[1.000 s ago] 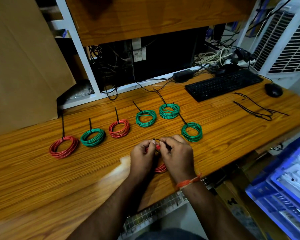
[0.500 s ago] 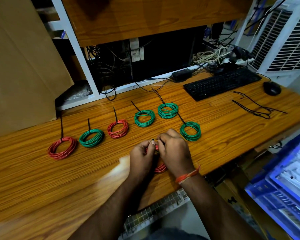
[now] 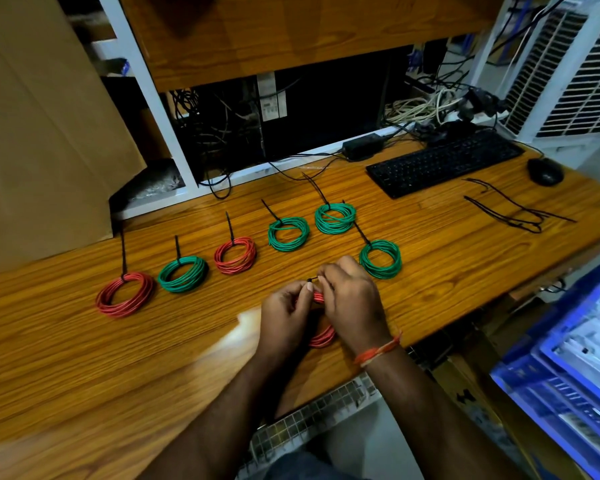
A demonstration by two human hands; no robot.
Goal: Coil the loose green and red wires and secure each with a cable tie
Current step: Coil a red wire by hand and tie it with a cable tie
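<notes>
A red wire coil sits near the desk's front edge, mostly hidden behind both hands. My left hand pinches the coil's top, and my right hand pinches a black cable tie that wraps the coil. Several tied coils lie in a row behind: a red one, a green one, a red one, and three green ones. Each has a black tie tail sticking up.
Loose black cable ties lie at the right of the wooden desk. A black keyboard and mouse sit at the back right. A cardboard sheet leans at the left. Blue crates stand below right.
My right hand's fingers have shifted a little up and left along the cable tie at the coil's top. The coil and left hand stay in place.
</notes>
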